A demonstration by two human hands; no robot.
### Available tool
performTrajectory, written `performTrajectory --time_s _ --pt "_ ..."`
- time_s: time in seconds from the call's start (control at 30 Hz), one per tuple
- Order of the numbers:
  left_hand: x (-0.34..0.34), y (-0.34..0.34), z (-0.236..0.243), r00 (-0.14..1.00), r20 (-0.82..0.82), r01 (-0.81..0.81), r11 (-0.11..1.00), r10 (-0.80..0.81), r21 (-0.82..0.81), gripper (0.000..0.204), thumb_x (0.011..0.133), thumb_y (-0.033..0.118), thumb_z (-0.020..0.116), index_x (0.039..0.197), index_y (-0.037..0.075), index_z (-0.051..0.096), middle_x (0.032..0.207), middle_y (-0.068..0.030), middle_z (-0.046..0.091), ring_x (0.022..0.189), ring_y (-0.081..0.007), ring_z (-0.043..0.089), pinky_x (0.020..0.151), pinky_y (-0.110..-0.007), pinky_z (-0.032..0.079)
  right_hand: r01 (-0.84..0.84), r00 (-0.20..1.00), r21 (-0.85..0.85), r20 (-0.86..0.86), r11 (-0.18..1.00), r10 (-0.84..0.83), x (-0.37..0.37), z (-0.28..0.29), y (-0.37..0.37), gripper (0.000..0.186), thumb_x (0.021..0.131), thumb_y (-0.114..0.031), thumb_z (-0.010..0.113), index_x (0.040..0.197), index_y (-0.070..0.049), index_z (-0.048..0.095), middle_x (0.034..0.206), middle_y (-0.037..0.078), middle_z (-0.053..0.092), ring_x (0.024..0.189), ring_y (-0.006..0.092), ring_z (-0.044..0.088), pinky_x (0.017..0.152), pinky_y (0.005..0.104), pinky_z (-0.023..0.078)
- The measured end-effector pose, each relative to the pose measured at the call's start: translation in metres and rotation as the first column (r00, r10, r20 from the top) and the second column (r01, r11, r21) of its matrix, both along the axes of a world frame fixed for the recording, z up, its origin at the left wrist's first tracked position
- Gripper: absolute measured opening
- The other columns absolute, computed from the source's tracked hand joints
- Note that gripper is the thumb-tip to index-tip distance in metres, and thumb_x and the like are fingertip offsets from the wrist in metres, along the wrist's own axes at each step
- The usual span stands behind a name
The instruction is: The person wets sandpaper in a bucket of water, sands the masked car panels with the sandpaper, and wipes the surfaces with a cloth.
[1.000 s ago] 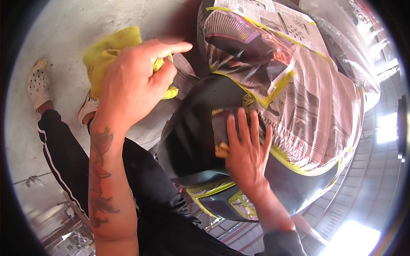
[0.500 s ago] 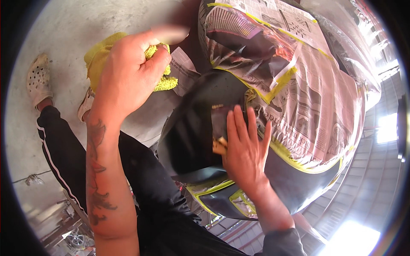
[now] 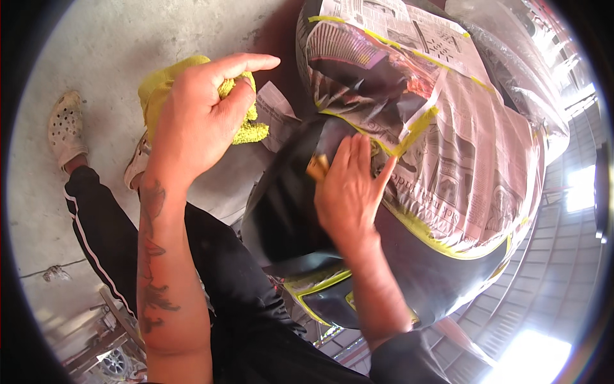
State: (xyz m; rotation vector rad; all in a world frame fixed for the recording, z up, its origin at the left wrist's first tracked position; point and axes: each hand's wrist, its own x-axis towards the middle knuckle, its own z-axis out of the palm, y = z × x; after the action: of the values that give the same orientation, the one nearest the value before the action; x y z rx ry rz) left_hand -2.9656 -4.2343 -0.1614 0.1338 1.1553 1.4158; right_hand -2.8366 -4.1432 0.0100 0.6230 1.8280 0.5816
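My left hand [image 3: 198, 112] is closed on a yellow fluffy cloth [image 3: 251, 133], its index finger stretched out to the right. One fold hangs under the thumb and more cloth shows behind the wrist. My right hand [image 3: 348, 189] lies nearly flat on a glossy black curved vehicle panel [image 3: 281, 214], pressing a dark sheet of sandpaper [image 3: 331, 137] against it. Tan backing shows at a curled edge beside the fingers; the palm hides the rest. Newspaper masking [image 3: 460, 153], edged with yellow tape [image 3: 419, 131], borders the panel just beyond my fingertips.
Clear plastic sheeting [image 3: 499, 38] covers the vehicle's far right part. A loose piece of newspaper [image 3: 276, 115] sits behind the left hand. On the concrete floor [image 3: 128, 38] are my feet in light clogs [image 3: 66, 128]. A wheel [image 3: 115, 363] and frame parts stand at lower left.
My right hand has slid up and slightly left across the black panel, carrying the sandpaper with it. My left hand keeps the cloth and has shifted only a little.
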Motion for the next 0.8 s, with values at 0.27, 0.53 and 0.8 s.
performTrajectory --time_s 0.27,0.53,0.8 --pt "-0.008 -0.002 0.003 0.987 0.148 -0.058 0.998 0.056 0.012 0.036 0.093 -0.002 0.048 0.121 0.007 0.068 0.076 0.0032 0.05 0.064 -0.0041 0.046 0.062 -0.02 0.043 0.026 0.999 0.067 -0.031 0.997 -0.024 -0.002 -0.003 -0.002 0.056 0.091 -0.022 0.053 0.134 0.011 0.042 0.14 0.026 0.048 0.142 0.0361 0.033 0.111 0.0693 0.013" --pt "-0.014 -0.008 -0.005 0.975 0.033 -0.221 0.975 0.221 0.008 0.031 0.09 0.003 0.054 0.116 0.008 0.069 0.06 0.0035 0.044 0.055 -0.003 0.039 0.051 -0.022 0.038 -0.147 0.98 -0.078 0.121 0.986 0.155 0.001 -0.014 0.021 0.057 0.092 -0.032 0.053 0.138 0.001 0.045 0.146 0.014 0.044 0.142 0.0293 0.032 0.113 0.0645 0.016" --pt "-0.031 -0.023 -0.002 0.988 -0.057 -0.144 0.989 0.142 -0.03 0.036 0.089 -0.003 0.049 0.117 0.007 0.069 0.075 0.0027 0.052 0.066 -0.0039 0.047 0.061 -0.021 0.042 -0.205 0.978 -0.249 -0.016 0.947 0.207 0.001 -0.024 0.037 0.07 0.086 -0.058 0.055 0.133 -0.007 0.054 0.138 0.01 0.051 0.133 0.0275 0.04 0.111 0.0646 0.019"
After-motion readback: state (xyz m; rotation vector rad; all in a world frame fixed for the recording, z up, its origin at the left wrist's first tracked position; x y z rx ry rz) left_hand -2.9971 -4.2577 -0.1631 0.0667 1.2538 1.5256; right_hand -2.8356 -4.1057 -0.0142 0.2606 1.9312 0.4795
